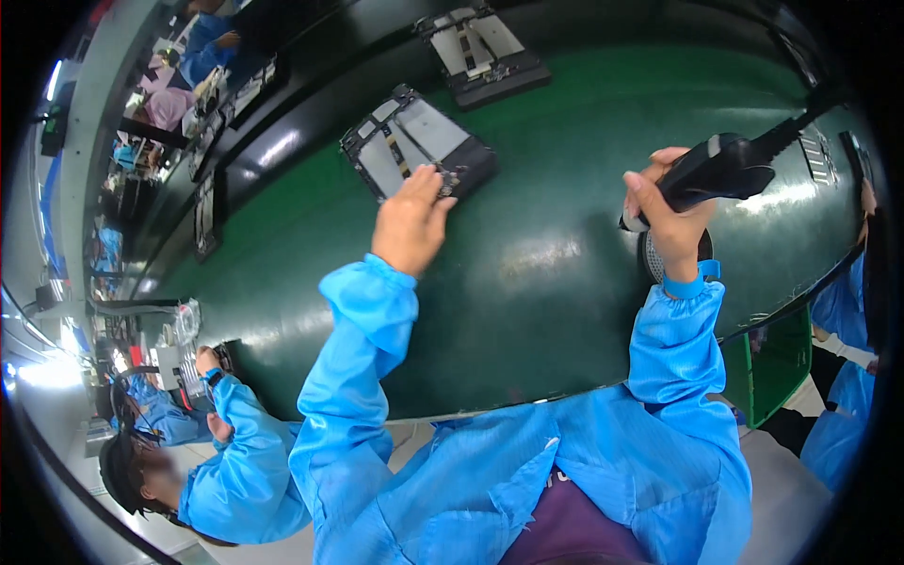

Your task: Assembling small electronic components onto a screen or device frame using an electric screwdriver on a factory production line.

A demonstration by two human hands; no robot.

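Observation:
My left hand (410, 226) reaches over the near edge of an opened flat electronic device (438, 132). Its fingers are stretched out on the device, the thumb apart; whether they press on a part is hidden. Pale panels, dark strips and a circuit board show inside the device, which sits on a black base. My right hand (673, 217) is closed around a black corded tool (720, 169) that looks like an electric screwdriver. The tool's tip points down to the left, and its cable runs off to the upper right. Below that wrist is a round perforated dish (653, 259), partly covered.
A second opened device (476, 52) lies farther back on a black strip beyond the green work surface (527, 330). Another person in blue (240, 461) sits at my left. At the right stand a green crate (777, 367) and more people in blue.

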